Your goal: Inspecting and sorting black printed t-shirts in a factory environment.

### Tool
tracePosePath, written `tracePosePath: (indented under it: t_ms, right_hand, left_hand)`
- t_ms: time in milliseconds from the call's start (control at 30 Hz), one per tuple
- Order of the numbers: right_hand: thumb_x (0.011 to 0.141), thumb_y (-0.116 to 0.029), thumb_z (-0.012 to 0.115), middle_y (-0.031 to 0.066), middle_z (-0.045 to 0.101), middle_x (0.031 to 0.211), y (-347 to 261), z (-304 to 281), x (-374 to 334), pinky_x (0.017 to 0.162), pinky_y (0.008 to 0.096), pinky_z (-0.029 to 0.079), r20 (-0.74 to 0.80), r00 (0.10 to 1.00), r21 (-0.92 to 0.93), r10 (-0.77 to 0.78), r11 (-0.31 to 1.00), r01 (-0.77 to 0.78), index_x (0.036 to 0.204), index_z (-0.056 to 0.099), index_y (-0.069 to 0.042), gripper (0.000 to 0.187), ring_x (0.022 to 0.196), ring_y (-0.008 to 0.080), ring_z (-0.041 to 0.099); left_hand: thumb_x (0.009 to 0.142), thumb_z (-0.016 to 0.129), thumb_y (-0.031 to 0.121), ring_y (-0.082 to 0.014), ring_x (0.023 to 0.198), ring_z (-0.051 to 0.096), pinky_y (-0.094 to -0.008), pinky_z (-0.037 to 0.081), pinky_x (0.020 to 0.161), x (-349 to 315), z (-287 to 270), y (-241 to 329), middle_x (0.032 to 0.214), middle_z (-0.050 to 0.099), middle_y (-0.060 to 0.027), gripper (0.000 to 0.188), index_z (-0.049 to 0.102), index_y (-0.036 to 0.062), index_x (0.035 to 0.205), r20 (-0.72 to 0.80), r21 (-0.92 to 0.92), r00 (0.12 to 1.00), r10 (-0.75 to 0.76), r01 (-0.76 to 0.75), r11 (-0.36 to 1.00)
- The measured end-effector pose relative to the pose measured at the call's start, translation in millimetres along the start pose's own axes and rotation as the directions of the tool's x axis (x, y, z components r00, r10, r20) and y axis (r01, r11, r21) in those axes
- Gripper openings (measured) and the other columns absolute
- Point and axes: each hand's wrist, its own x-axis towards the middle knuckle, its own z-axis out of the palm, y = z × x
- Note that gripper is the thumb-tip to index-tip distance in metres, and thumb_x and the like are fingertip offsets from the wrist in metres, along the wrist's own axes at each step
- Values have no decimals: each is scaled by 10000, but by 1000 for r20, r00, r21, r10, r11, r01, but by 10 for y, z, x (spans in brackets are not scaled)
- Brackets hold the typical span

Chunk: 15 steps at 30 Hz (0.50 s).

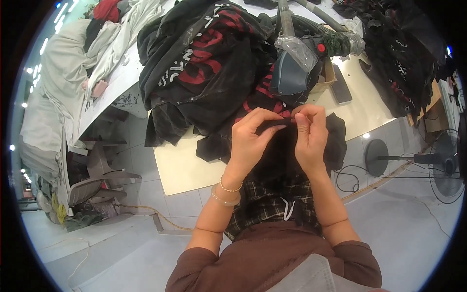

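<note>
Just past the table's near edge, I hold a black garment [278, 153] with red print up in front of me. My left hand [251, 141] pinches its edge between thumb and fingers. Close by on the right, my right hand [311, 138] has its fingers curled and its thumb pressed on the same cloth. The garment's lower part hangs over my lap, and its far part lies on the table. To the left of it rises a large pile of black garments [204, 63] with red and white prints.
A dark blue-grey machine head [290, 73] with plastic-wrapped hoses stands beyond my hands, beside a small cardboard box [323, 82] and a phone [341, 86]. More black garments [396, 58] lie at right. A standing fan [445, 163], grey chair [99, 173] and white cloth [53, 87] surround the cream table [182, 170].
</note>
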Motion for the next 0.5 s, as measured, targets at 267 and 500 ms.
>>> tracePosePath:
  t_ms: [267,500]
  right_hand:
    - [757,-120,788,75,590,794,-1,-42,79,670,318,438,-1,986,-104,168,980,-167,814,615,7,222,745,205,526]
    - [762,-107,788,53,502,681,62,36,163,618,313,379,-138,972,-103,190,973,-205,752,601,6,219,681,192,459]
  left_hand:
    - [800,676,-102,-56,781,598,-199,487,721,50,95,-84,833,666,-20,120,637,-44,898,-250,-190,960,-126,79,979]
    - [825,692,-37,-52,733,598,-198,470,665,148,136,-89,797,683,-31,67,646,-46,874,-293,-290,928,-228,141,947]
